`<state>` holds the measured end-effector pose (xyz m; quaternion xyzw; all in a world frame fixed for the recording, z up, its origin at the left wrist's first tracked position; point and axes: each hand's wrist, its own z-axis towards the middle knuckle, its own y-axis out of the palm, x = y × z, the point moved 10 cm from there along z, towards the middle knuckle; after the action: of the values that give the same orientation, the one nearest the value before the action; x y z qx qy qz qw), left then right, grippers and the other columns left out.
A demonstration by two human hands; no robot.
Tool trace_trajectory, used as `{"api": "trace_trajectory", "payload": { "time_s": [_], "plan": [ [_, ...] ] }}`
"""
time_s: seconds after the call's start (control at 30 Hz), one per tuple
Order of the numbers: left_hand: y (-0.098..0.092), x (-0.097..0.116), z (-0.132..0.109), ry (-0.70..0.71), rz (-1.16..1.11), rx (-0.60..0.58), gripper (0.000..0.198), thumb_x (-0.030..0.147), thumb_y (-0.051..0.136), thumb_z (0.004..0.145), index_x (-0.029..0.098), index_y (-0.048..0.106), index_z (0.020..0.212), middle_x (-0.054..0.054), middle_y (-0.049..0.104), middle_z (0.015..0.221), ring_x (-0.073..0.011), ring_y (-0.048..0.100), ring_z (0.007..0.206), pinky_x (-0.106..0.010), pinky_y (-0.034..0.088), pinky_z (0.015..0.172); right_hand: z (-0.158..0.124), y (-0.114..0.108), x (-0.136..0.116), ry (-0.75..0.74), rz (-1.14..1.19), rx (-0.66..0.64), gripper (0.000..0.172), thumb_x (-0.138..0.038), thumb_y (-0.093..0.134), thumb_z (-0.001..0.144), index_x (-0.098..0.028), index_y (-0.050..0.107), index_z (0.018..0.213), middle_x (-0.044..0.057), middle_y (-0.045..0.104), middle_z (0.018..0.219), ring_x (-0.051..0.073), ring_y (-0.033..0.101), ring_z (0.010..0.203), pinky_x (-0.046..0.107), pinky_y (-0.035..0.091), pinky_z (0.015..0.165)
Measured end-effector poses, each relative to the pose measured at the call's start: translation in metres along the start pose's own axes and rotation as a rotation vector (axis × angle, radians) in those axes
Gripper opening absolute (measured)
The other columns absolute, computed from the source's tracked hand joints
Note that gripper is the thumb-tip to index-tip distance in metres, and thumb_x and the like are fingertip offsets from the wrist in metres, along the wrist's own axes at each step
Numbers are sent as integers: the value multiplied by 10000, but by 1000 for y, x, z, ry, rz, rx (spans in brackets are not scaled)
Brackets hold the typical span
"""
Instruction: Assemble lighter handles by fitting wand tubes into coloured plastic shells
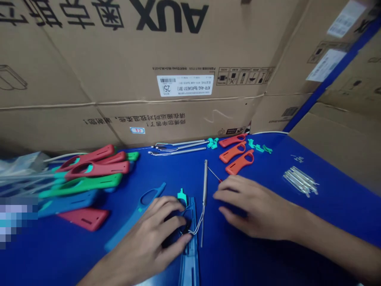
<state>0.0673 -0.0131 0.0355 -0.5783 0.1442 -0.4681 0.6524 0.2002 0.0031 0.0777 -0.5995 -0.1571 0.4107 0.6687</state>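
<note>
My left hand [154, 238] presses down on a blue plastic handle shell [189, 246] lying on the blue table, its fingers curled over a black part and thin wires inside it. A teal trigger piece [181, 196] sits at the shell's top end. My right hand [253, 206] rests on the table just right of a thin metal tube [204, 186], fingers stretched toward a thin red-tipped wire [214, 174]; nothing shows in its grasp. A second blue shell half [139, 210] lies left of my left hand.
A heap of red, green and blue handle shells [89, 174] lies at the left. Orange shells [238, 157], teal triggers [212, 143] and metal tubes with wires [181, 147] sit at the back. Small clear tubes [300, 180] lie at the right. Cardboard boxes [178, 59] wall the table.
</note>
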Motion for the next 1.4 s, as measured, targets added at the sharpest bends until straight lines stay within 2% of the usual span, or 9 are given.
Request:
{"api": "trace_trajectory", "payload": {
  "time_s": [0.07, 0.2, 0.33, 0.5, 0.8, 0.97, 1.13, 1.23, 1.4],
  "plan": [
    [-3, -1, -1, -2, -1, 20, 127, 211, 564, 908, 203, 654, 997, -73, 618, 1087, -231, 545, 1123, -439, 493, 969, 14, 29, -9, -42, 5, -137, 219, -149, 534, 872, -173, 639, 1063, 106, 601, 1075, 215, 552, 975, 369, 480, 860],
    [-8, -3, -3, -34, 21, 46, 139, 203, 557, 907, 205, 672, 986, -70, 628, 1091, -240, 555, 1119, -447, 502, 955, 23, 52, -12, -68, -22, -171, 220, -198, 480, 924, -167, 646, 1065, 129, 568, 1169, 255, 490, 1067, 431, 445, 910],
    [-10, -2, -4, -44, 48, 41, 154, 293, 613, 868, 203, 669, 979, -86, 634, 1122, -290, 558, 1127, -549, 479, 957, 21, 58, -11, -90, -61, -168, 279, -123, 433, 928, -145, 605, 1145, 132, 552, 1266, 279, 440, 1178, 447, 408, 970],
    [-10, -3, -4, -68, 0, 25, 91, 195, 543, 903, 203, 633, 900, -81, 625, 1138, -254, 543, 1146, -486, 475, 967, 21, 63, 0, -123, -148, -169, 524, 6, 427, 807, -107, 493, 1314, 141, 461, 1432, 324, 291, 1346, 501, 324, 1042],
    [-34, -6, -5, -52, -15, 221, 67, 119, 555, 881, 163, 583, 924, -74, 651, 976, -213, 582, 972, -429, 447, 936, 33, 58, 11, -148, -244, -164, 567, 65, 446, 729, -118, 551, 1255, 137, 585, 1260, 327, 409, 1223, 505, 337, 998],
    [-43, -29, -9, -153, -21, 268, 90, 199, 533, 916, 192, 583, 990, -59, 666, 990, -211, 603, 974, -380, 465, 895, 40, 50, 11, -179, -269, -106, 429, 47, 456, 777, -105, 602, 1151, 152, 622, 1105, 297, 485, 1070, 468, 400, 895],
    [-75, -87, -31, -528, 6, 500, 278, 341, 361, 992, 187, 488, 1187, -64, 686, 1008, -190, 652, 943, -312, 501, 824, 71, 14, 33, -88, -135, 174, 280, -116, 402, 961, -89, 593, 1165, 143, 623, 1012, 236, 538, 958, 383, 452, 852],
    [-78, -100, -30, -575, 131, 434, 250, 356, 390, 965, 181, 565, 1002, -67, 688, 912, -231, 648, 857, -369, 468, 784, 99, 16, 45, -45, -120, 211, 270, -170, 409, 983, -91, 586, 1171, 149, 629, 1054, 232, 549, 983, 372, 453, 881],
    [-60, -93, -20, -523, 253, 216, 289, 370, 434, 929, 191, 608, 784, -64, 668, 806, -275, 611, 828, -440, 378, 786, 132, 51, 47, -60, -158, 83, 159, -139, 535, 923, -133, 648, 1035, 114, 676, 979, 241, 566, 921, 380, 450, 837]
  ]
}}
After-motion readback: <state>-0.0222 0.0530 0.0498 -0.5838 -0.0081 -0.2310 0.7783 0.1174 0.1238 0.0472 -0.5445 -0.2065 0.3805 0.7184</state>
